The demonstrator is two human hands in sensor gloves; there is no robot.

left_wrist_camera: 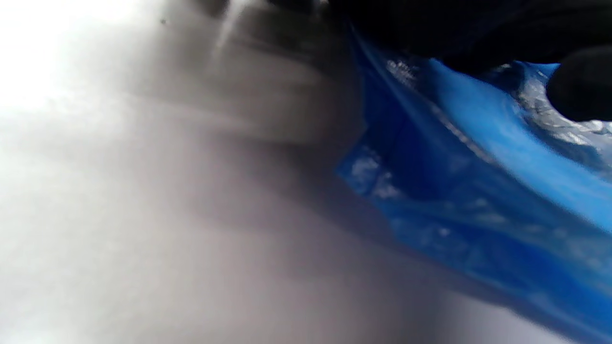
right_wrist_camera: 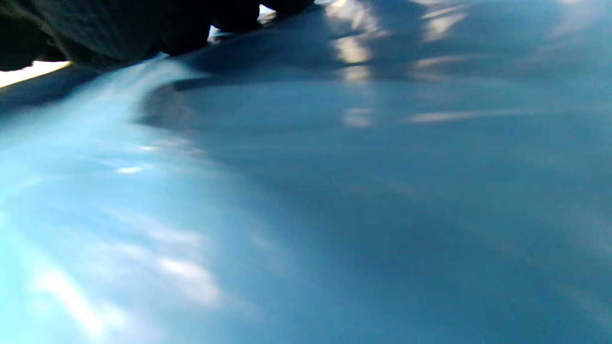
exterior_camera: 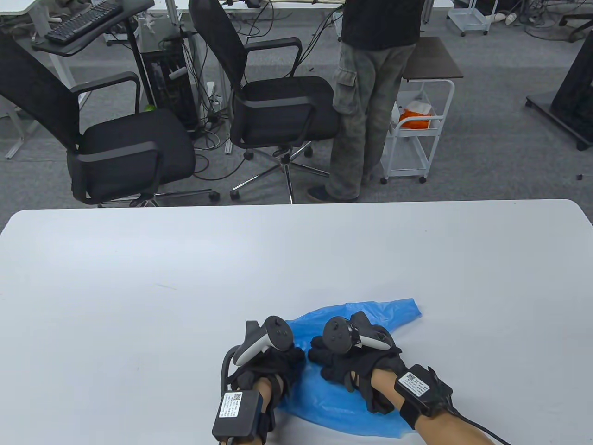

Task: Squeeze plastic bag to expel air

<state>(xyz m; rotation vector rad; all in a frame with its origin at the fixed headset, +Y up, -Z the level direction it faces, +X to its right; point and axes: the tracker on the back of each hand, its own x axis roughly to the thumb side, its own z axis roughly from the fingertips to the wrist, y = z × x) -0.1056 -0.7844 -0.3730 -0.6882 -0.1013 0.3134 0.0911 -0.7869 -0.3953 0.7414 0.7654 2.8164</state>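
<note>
A blue plastic bag (exterior_camera: 333, 408) lies on the white table (exterior_camera: 139, 287) near its front edge, with one crumpled end reaching back right. My left hand (exterior_camera: 278, 366) sits on the bag's left edge with curled fingers. In the left wrist view the bag (left_wrist_camera: 478, 205) rises in folds up to my fingers (left_wrist_camera: 581, 86). My right hand (exterior_camera: 340, 366) presses with curled fingers on the middle of the bag, close beside the left hand. In the right wrist view the smooth bag (right_wrist_camera: 334, 200) fills the frame under my fingers (right_wrist_camera: 119, 28).
The table's far edge (exterior_camera: 296, 204) runs across the middle of the table view. Beyond it stand two black office chairs (exterior_camera: 278, 111), a person (exterior_camera: 366, 92) and a small white cart (exterior_camera: 417, 134).
</note>
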